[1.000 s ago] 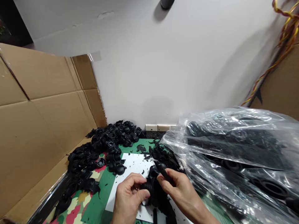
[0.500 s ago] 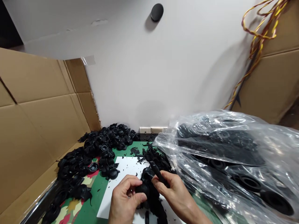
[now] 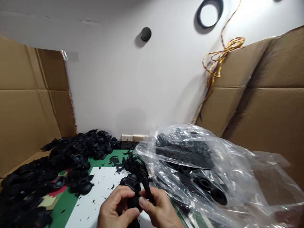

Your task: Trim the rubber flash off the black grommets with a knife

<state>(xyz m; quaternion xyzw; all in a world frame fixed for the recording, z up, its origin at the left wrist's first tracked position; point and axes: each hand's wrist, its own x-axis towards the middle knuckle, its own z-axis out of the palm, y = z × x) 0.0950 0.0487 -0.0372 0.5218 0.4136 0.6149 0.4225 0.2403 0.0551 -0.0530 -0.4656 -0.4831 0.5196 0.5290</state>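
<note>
While your left hand (image 3: 116, 207) clamps a black part (image 3: 133, 202) between thumb and fingers, your right hand (image 3: 160, 207) has its fingers closed round a slim dark tool (image 3: 147, 188), its thumb tip against the same part. The part sits between your 2 hands, over the white sheet (image 3: 82, 205); your left grip probably steadies it, while the right, it seems, braces on it for control. Just beyond lies a rounded cup (image 3: 130, 181), dark and faintly glossy.

The sheet, smooth and speckled with crumbs, lies on a green mat (image 3: 60, 210), perhaps as a clean, pale ground. Farther on, thin, curled scraps (image 3: 133, 163) seem heaped apart from the pile (image 3: 95, 142) at left, whose round, ridged pieces look like rubber with ragged edges. At right, a clear, crinkled bag (image 3: 190, 191) covers smooth rings.

Behind, creased cardboard (image 3: 273, 117) stands on 2 sides, perhaps as screens, before the pale wall (image 3: 133, 79).
</note>
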